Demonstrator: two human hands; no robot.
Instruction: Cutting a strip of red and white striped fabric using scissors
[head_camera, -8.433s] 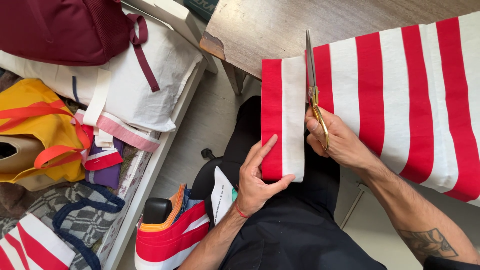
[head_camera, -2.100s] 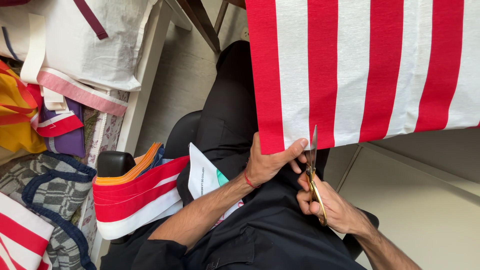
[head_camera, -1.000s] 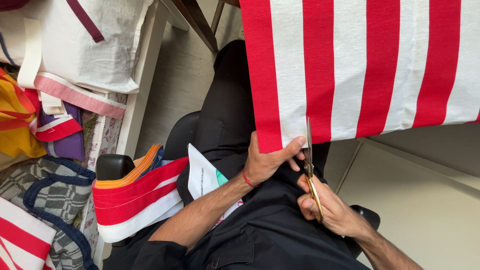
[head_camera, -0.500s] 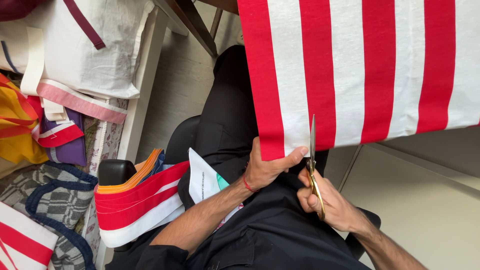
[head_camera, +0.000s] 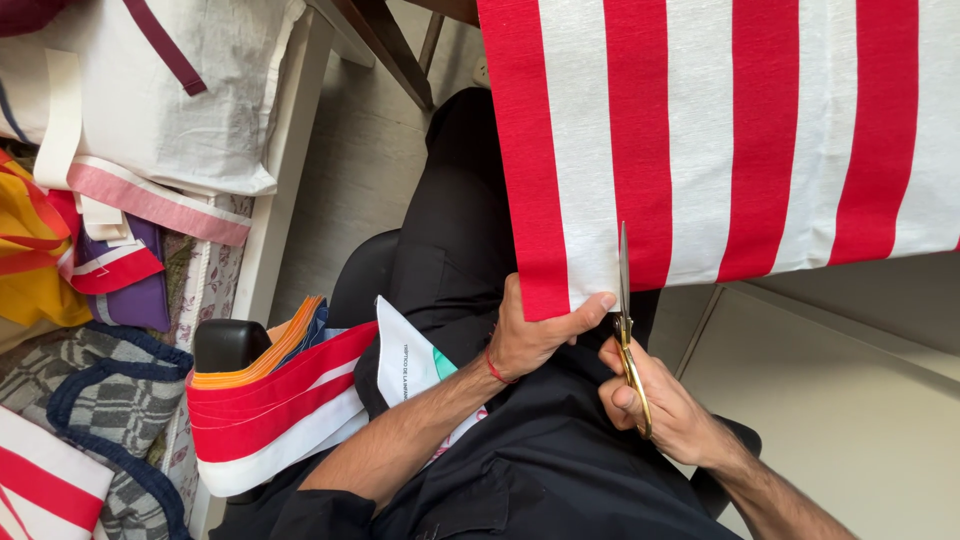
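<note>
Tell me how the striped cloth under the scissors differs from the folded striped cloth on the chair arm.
The striped cloth hangs spread flat, its stripes running up and down; the folded striped cloth is draped in layers, its stripes running crosswise. The left hand grips the hanging cloth's lower edge beside the scissors, held by the right hand; the folded cloth is untouched. Both are red and white.

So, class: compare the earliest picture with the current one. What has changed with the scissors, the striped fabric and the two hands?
The scissors moved from the top of the striped fabric to its lower edge, starting a new cut between white and red stripes. The left hand shifted from lying flat on the end strip to pinching the hem. Unchanged: the right hand holds the scissors, and the folded fabrics stay on the chair arm.
</note>
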